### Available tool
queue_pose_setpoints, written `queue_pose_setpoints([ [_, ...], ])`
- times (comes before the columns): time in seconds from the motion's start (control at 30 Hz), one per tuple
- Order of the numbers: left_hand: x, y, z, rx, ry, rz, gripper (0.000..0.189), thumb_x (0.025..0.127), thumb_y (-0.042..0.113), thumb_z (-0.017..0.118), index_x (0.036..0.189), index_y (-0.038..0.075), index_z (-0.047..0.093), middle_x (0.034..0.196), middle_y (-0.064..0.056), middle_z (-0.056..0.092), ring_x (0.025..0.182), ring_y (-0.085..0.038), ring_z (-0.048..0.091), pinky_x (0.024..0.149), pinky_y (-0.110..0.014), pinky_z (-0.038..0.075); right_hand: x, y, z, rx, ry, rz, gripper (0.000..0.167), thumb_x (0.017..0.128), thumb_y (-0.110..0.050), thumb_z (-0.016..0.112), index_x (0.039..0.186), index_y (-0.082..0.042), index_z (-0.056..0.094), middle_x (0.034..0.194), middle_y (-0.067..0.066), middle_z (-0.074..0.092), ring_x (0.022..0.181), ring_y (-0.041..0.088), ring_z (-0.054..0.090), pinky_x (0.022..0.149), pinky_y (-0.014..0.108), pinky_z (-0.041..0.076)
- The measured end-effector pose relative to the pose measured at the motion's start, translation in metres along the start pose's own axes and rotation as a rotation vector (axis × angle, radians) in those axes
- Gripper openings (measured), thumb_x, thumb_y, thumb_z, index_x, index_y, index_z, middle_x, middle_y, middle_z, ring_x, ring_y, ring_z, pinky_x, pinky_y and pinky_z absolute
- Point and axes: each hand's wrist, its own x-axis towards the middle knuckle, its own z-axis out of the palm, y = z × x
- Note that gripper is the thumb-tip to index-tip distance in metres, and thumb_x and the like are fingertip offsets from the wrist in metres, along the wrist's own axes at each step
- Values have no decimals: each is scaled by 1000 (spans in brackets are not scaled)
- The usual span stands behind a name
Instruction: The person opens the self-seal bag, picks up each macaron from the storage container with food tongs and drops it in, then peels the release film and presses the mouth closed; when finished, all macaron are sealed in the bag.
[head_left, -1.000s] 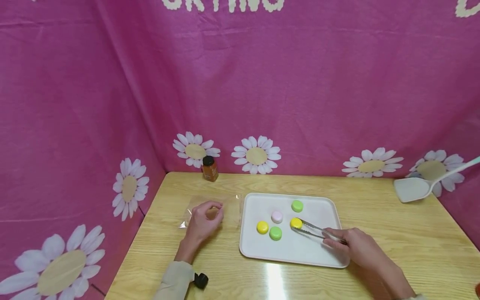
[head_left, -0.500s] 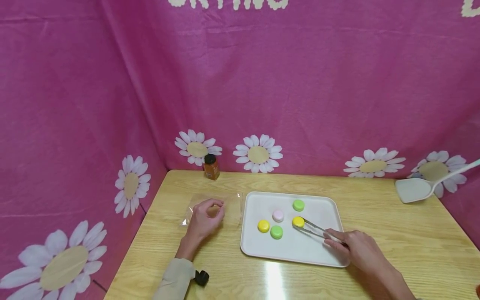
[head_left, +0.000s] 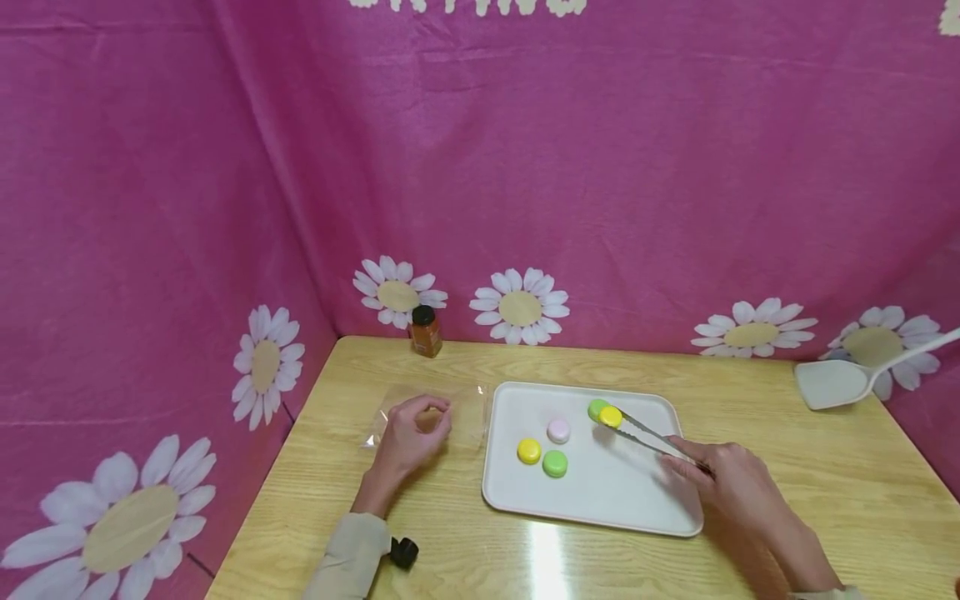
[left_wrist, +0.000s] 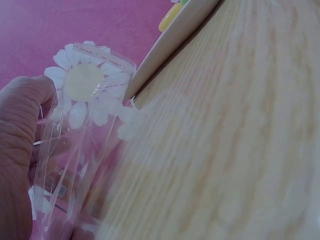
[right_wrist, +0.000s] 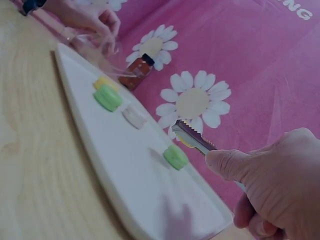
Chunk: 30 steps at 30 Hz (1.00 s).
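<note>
My right hand [head_left: 738, 483] grips metal tongs [right_wrist: 199, 142] above the white tray [head_left: 600, 492]. Between the tips of the tongs is a yellow macaron [head_left: 611, 417], raised off the tray; the tongs mostly hide it in the right wrist view. On the tray lie a green macaron [head_left: 556, 463], another yellow macaron [head_left: 528, 451], a pale pink macaron [head_left: 558, 430] and a second green macaron [right_wrist: 175, 157]. To the tray's left, my left hand [head_left: 407, 437] holds a clear plastic bag [left_wrist: 82, 165] by its side, thumb and forefinger curled.
A small brown bottle [head_left: 427, 333] with a black cap stands at the back left of the wooden table [head_left: 450, 533]. A white spatula [head_left: 834, 383] is at the right back. Pink cloth with printed daisies [head_left: 519, 308] hangs behind and to the left.
The yellow macaron in the tongs has risen from the tray and moved slightly back and right, now partly covering the rear green macaron in the head view. My left hand stays with the bag.
</note>
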Motion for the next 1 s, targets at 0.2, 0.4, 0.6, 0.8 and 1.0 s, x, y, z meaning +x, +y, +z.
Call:
queue_pose_setpoints([
  [0.2,1,1,1,2,-1,11,11,84,-1,81,94,3,77,99,-7,79,96,-24,76,90,-45,61,15,-5,-1,-1,90,-92,35,88,-29,84,117,-10,81,51,-23,29,51,-1,25,48,23,27],
  [0.4,1,2,2,-9,10,22,12,83,-3,81,92,4,77,98,-8,79,94,-24,76,87,-45,61,36,-24,5,34,81,-169,34,89,-29,82,120,-15,80,52,-23,33,52,-1,29,49,22,30],
  [0.6,1,1,2,-9,15,38,10,84,-2,79,92,3,76,99,-8,79,94,-24,76,86,-45,61,60,-46,17,66,65,-259,35,89,-28,82,121,-14,80,57,-16,56,54,-2,37,51,23,36],
  [0.8,0,-3,3,-14,21,63,10,84,-2,79,91,5,75,98,-10,79,93,-24,76,86,-44,62,79,-78,31,90,-20,-308,36,90,-31,81,122,-15,79,54,-19,48,54,-1,40,51,23,36],
  [1.0,0,-5,3,-12,27,81,9,84,-2,78,91,3,74,98,-13,79,94,-24,77,86,-44,62,103,-110,46,37,-98,-410,32,94,-37,77,118,-16,80,54,-12,56,55,4,50,49,26,42],
])
